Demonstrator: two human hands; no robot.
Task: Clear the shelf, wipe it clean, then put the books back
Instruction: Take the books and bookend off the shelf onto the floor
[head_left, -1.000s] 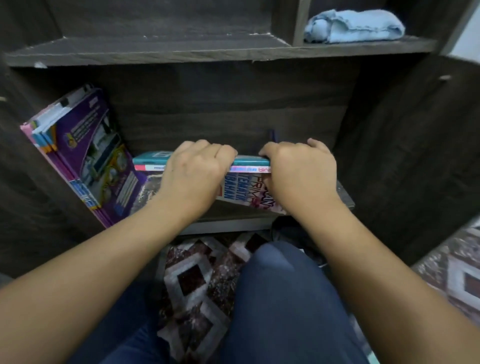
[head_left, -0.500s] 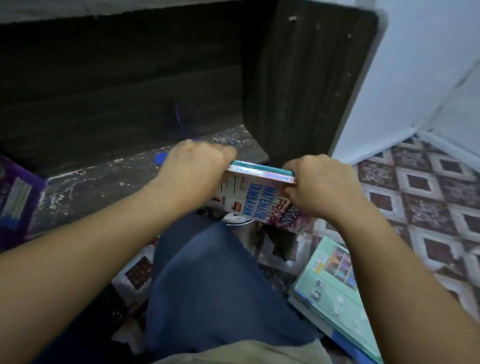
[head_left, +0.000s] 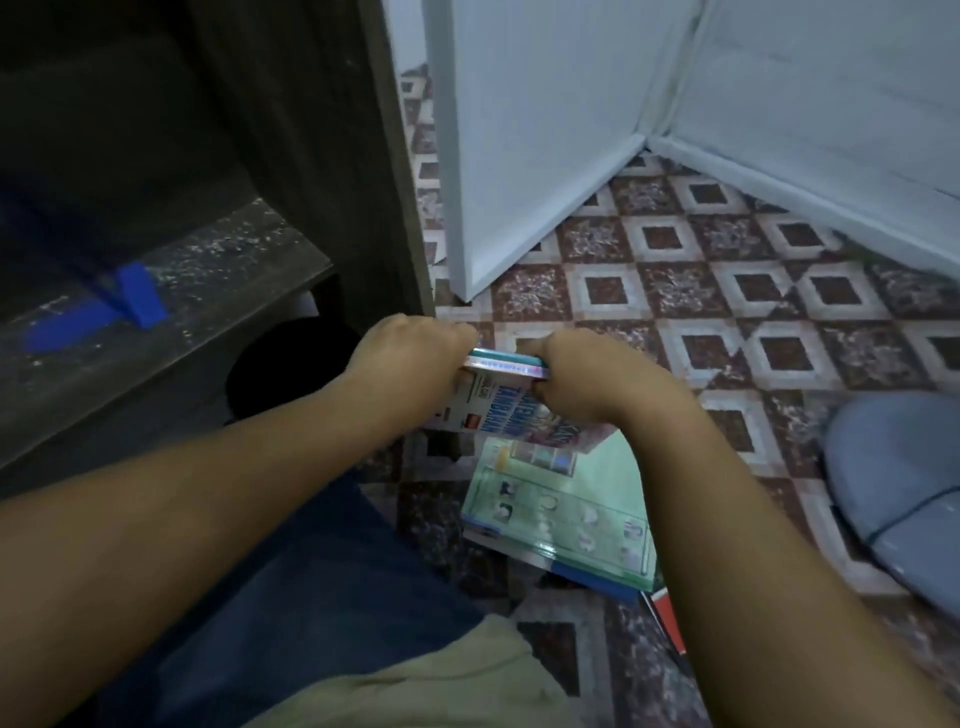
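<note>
A small stack of books (head_left: 493, 400) hangs between both hands above the patterned floor, right of the dark shelf unit. My left hand (head_left: 405, 358) grips its left end and my right hand (head_left: 587, 374) grips its right end, fingers curled over the top edge. Just below lies a pile of books (head_left: 566, 514) with a pale green cover on top, flat on the floor. The dusty shelf board (head_left: 171, 306) at the left carries a blue object (head_left: 130, 296) and shows no books in the visible part.
The shelf unit's dark side panel (head_left: 332, 156) stands between the shelf and a white wall corner (head_left: 545, 130). A grey-blue cushion (head_left: 904, 483) lies on the floor at the right. My knee in blue jeans (head_left: 291, 566) fills the lower middle.
Both hands carried the stack out of the shelf and rightward, down over the floor pile. The view swung right, so the leaning purple books and the upper shelf have left the frame.
</note>
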